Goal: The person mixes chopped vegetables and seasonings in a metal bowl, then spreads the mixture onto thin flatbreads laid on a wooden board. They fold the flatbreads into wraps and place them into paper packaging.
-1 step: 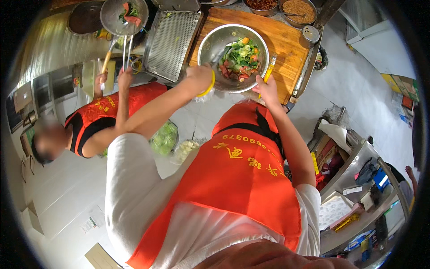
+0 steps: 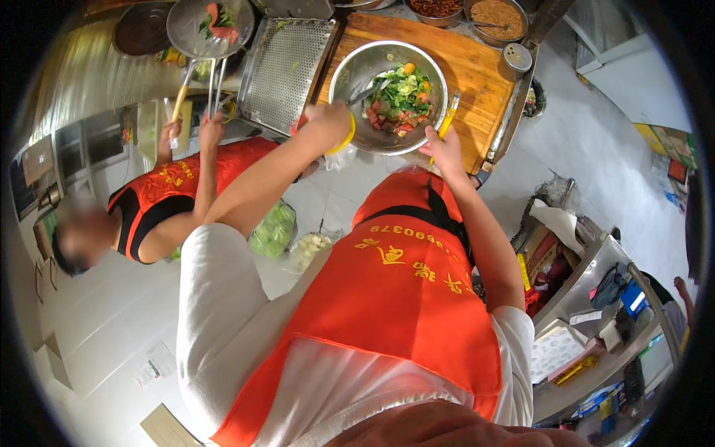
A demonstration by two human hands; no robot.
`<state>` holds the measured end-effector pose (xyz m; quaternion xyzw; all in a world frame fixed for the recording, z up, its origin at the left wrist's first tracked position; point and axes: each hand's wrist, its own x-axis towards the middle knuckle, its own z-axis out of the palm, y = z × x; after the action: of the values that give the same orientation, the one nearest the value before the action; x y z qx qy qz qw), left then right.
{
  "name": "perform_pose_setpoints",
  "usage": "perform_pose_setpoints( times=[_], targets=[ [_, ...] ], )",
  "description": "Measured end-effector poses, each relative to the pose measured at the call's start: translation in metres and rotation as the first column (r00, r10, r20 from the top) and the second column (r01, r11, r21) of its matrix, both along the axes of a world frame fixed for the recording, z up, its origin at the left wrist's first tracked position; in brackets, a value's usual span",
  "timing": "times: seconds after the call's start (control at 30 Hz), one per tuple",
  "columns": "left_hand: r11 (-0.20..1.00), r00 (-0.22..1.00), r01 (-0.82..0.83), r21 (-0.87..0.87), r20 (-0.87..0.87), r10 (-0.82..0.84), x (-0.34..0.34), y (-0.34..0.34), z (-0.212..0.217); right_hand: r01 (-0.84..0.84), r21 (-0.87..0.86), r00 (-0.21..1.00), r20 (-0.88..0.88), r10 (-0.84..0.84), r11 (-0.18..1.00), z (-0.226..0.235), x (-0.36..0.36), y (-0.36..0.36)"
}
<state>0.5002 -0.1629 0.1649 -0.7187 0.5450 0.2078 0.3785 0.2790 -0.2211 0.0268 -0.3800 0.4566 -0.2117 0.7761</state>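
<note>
Steel gleams at the middle of the view: a round metal bowl [image 2: 387,97] full of chopped greens with red and orange pieces sits on a wooden cutting board [image 2: 477,67] on the surface. The left hand [image 2: 328,123] is closed around a yellow-rimmed thing at the bowl's near left rim, and a metal utensil [image 2: 365,93] reaches from it into the salad. The right hand [image 2: 445,145] rests at the bowl's near right edge, gripping a thin yellow-handled tool [image 2: 449,115] that points up along the rim. Just left of the board lies a perforated metal tray [image 2: 287,67]. Further left, a co-worker in an orange apron [image 2: 167,186] holds long chopsticks [image 2: 212,82] under a strainer ladle [image 2: 205,26].
</note>
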Motion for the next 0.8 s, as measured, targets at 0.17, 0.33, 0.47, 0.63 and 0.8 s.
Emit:
perform_pose_setpoints(
  times=[0.17,0.33,0.47,0.63,0.8],
  targets=[
    [0.995,0.998,0.009,-0.101,0.066,-0.002,-0.012,0.008,-0.074,-0.048,0.085,0.996,0.081,0.041,0.995,0.014,0.002,0.006],
    [0.982,0.984,-0.159,-0.104,-0.098,0.15,-0.008,0.023,-0.014,-0.005,0.048,1.0,-0.008,0.006,0.999,0.009,0.002,0.003],
    [0.966,0.942,0.251,-0.059,0.244,-0.23,-0.02,0.015,-0.062,-0.028,0.024,0.999,0.04,0.027,0.999,0.013,0.007,0.008],
    [0.994,0.994,-0.021,-0.104,-0.113,0.009,-0.026,0.021,-0.052,-0.041,0.045,0.998,0.042,0.039,0.998,0.012,0.001,0.005],
    [0.976,0.971,-0.169,-0.138,-0.191,0.141,0.015,0.004,-0.031,-0.031,0.001,0.999,-0.026,0.031,1.0,0.013,0.003,0.01]
  ],
)
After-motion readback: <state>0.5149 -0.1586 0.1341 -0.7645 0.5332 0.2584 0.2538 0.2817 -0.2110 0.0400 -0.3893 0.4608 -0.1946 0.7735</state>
